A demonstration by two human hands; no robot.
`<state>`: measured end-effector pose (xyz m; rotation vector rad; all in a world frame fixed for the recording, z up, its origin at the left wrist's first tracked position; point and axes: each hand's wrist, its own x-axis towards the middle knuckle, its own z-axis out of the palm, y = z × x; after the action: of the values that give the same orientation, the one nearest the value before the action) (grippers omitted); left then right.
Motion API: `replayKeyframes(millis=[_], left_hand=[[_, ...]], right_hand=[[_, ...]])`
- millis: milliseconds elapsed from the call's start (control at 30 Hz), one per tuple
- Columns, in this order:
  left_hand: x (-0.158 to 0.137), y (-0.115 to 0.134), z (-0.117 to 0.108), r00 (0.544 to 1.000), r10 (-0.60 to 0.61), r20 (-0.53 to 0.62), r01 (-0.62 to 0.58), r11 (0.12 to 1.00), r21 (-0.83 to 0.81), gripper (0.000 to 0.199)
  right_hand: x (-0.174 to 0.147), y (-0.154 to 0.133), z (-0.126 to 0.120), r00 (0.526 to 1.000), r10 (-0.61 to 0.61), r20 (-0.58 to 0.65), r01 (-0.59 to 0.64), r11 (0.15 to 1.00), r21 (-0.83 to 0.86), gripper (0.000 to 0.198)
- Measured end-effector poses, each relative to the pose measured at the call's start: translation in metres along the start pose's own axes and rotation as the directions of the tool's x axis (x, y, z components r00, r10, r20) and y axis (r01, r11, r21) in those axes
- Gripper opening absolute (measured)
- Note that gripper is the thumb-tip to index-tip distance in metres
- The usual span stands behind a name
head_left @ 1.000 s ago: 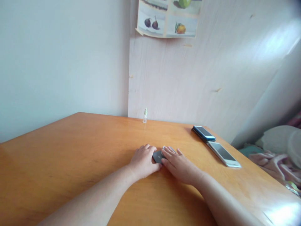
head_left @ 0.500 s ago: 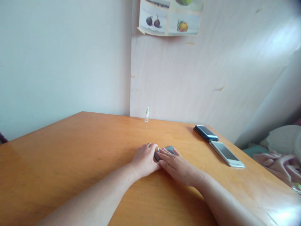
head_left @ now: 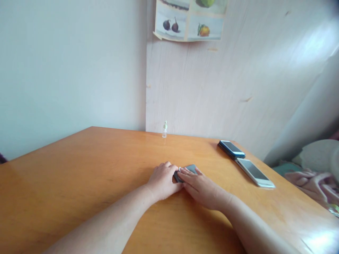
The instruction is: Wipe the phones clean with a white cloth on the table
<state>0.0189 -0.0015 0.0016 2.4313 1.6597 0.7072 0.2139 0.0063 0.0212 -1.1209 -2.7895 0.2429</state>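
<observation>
A thin, dark grey flat object [head_left: 191, 168] lies on the wooden table [head_left: 79, 169], mostly covered by my hands, so its kind cannot be made out. Its left end sits between the thumb and curled fingers of my left hand [head_left: 162, 180]. Across its top lies my right hand [head_left: 200, 186], fingers stretched out flat and close together. A small white curved piece shows beside the right fingertips. The two hands meet near the thumbs.
Toward the right edge rest a dark-blue-edged phone [head_left: 232, 149] and a larger white phone [head_left: 255, 173]. A small clear pump bottle [head_left: 164, 129] stands at the back by the wall. Pink cloth [head_left: 312, 181] lies beyond the table's right side.
My left hand has shifted very slightly right along the grey object. The right hand stays flat on it. The view has moved a little.
</observation>
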Motion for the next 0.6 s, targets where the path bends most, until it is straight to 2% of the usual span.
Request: replayKeyframes(millis=[67, 133, 200, 300, 433, 600], left_hand=[[0.0, 0.0, -0.002, 1.0, 0.008, 0.014, -0.008, 1.0, 0.008, 0.033], [0.0, 0.001, -0.003, 0.999, 0.026, 0.02, -0.026, 1.0, 0.009, 0.034], [0.001, 0.001, -0.003, 0.999, 0.041, 0.019, -0.041, 0.999, 0.005, 0.034], [0.001, 0.001, -0.004, 0.999, 0.039, 0.021, -0.039, 0.999, -0.007, 0.03], [0.001, 0.001, -0.005, 0.999, 0.034, 0.007, -0.033, 0.998, -0.044, 0.03], [0.002, -0.001, -0.006, 0.999, 0.047, -0.019, -0.049, 0.996, -0.081, 0.034]], right_hand=[[0.0, 0.006, -0.002, 0.998, 0.065, -0.02, -0.065, 0.998, -0.001, 0.045], [0.0, 0.021, -0.005, 0.976, 0.205, -0.071, -0.206, 0.979, -0.008, 0.042], [0.0, 0.037, -0.007, 0.935, 0.334, -0.122, -0.335, 0.942, 0.009, 0.038], [0.0, 0.051, -0.011, 0.863, 0.46, -0.208, -0.452, 0.888, 0.087, 0.032], [-0.001, 0.055, -0.012, 0.763, 0.55, -0.339, -0.472, 0.833, 0.288, 0.031], [0.003, 0.059, -0.009, 0.713, 0.599, -0.364, -0.392, 0.771, 0.502, 0.029]])
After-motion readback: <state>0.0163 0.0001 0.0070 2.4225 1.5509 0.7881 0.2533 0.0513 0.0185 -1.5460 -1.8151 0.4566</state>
